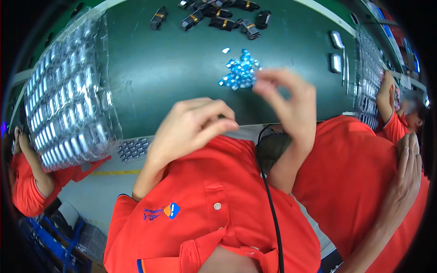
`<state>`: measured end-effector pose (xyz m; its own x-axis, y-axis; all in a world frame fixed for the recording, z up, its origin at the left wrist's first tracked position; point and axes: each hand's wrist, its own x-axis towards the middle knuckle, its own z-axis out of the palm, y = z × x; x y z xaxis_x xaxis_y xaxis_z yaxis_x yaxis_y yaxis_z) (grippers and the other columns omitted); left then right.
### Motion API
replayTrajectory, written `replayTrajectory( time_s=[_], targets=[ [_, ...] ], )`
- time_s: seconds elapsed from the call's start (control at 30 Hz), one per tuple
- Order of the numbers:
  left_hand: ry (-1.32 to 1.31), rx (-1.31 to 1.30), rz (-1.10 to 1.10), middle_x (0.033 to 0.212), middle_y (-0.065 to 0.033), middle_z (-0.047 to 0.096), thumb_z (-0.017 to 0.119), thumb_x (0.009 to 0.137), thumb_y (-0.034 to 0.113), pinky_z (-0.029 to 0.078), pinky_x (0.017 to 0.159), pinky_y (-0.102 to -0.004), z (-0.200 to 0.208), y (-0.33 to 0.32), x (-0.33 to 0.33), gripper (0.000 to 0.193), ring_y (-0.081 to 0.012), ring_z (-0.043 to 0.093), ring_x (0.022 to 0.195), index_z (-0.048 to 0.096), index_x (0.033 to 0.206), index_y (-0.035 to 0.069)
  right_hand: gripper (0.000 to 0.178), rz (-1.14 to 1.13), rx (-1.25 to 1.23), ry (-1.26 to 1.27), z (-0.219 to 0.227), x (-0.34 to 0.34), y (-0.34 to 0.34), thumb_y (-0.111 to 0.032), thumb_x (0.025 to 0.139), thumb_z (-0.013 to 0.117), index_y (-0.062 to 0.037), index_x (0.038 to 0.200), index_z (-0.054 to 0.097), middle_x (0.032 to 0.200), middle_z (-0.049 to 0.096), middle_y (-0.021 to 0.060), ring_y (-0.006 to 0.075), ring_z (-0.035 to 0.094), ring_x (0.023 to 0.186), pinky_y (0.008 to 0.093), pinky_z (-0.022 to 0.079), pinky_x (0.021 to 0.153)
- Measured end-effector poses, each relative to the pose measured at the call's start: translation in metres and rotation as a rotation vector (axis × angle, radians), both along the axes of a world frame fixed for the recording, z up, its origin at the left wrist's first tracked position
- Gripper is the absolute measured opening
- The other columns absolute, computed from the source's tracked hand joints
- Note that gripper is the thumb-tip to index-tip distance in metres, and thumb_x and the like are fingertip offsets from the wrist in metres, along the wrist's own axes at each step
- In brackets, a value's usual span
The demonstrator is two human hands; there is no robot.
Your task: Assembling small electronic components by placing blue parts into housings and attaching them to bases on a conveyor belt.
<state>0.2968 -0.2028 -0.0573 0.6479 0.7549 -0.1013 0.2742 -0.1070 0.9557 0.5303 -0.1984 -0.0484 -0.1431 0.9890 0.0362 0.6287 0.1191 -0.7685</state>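
Observation:
A small pile of shiny blue, foil-like pieces (241, 70) lies on the green table, with one silvery piece (226, 50) apart from it at the far side. My right hand (293, 98) is at the pile's right edge, thumb and forefinger drawn together in a pinch. Its fingertips are smeared, so anything between them cannot be made out. Nearer to me, my left hand (193, 125) hangs by the table's front edge. The fingers curl and the thumb comes close to the forefinger; whatever they may hold is too small or hidden to name.
Clear plastic trays of silver oval parts (68, 98) are stacked at the left. Several black bundles with yellowish bands (223, 22) lie at the far side. Two silver cases (336, 63) lie at the right, near more trays (368, 68). A person in red (359, 182) sits close on my right.

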Motion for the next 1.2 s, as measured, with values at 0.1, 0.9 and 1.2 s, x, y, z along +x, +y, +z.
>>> replayTrajectory(
  time_s=[0.1, 0.9, 1.2],
  targets=[
    [-0.018, 0.179, 0.313, 0.074, -0.0091, 0.065, 0.070, 0.085, 0.015, 0.044, 0.056, -0.0292, 0.018, -0.015, -0.049, 0.016, -0.0168, 0.055, 0.059, 0.067, 0.087, 0.000, 0.019, 0.075, 0.105, -0.036, -0.017, -0.005, 0.049, -0.005, 0.082, 0.071, -0.0017, 0.101, 0.073, 0.086, 0.068, 0.0097, 0.0158, 0.063, 0.075, 0.0270, 0.050, 0.070],
    [1.176, 0.275, 1.125, 0.088, -0.0186, 0.066, 0.072, 0.083, 0.008, 0.050, 0.071, -0.0368, 0.035, -0.001, -0.276, 0.030, -0.0306, 0.065, 0.080, 0.060, 0.110, 0.002, 0.006, -0.051, 0.110, 0.171, -0.040, -0.021, 0.077, 0.000, 0.089, 0.067, 0.0031, 0.094, 0.065, 0.091, 0.067, 0.0061, 0.0139, 0.064, 0.081, 0.0261, 0.051, 0.074],
    [-0.108, 0.452, 1.120, 0.116, -0.0102, 0.065, 0.062, 0.090, 0.000, 0.053, 0.086, -0.0312, 0.065, 0.072, -0.083, 0.034, -0.0184, 0.066, 0.098, 0.062, 0.124, 0.004, 0.013, -0.068, -0.044, 0.614, 0.013, -0.032, 0.128, 0.001, 0.087, 0.068, 0.0046, 0.099, 0.065, 0.096, 0.068, 0.0105, 0.0162, 0.067, 0.092, 0.0270, 0.054, 0.084]
  ],
)
